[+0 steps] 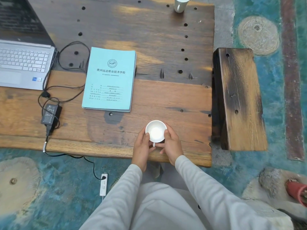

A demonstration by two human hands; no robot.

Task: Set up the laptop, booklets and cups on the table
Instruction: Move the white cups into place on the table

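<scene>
2 hands hold a small white cup (156, 131) near the front edge of a dark wooden table (166, 47). The left hand (142, 145) curls round the cup's left side, thumb at the rim. The right hand (172, 143) curls round its right side in the same way. The cup is upright, its open mouth faces up, and its thin handle points back toward the person, between the 2 hands. Whether its base rests on the wood or sits just above it cannot be told.

Farther back and to the left lies a stack of pale blue booklets (109, 78), flat, with a round emblem and printed Chinese text on the top cover. An open silver laptop (21, 62) sits at the left end of the table, partly out of view. A black cable (73, 47) loops between laptop and booklets and runs to a black power adapter (50, 113) near the front edge. From there the lead drops to a white power strip (103, 185) on the blue-green floor.

A 2nd white mug (181, 4) stands at the far edge, cut off by the frame. A wooden bench (239, 100) stands just beside the table's right end.
</scene>
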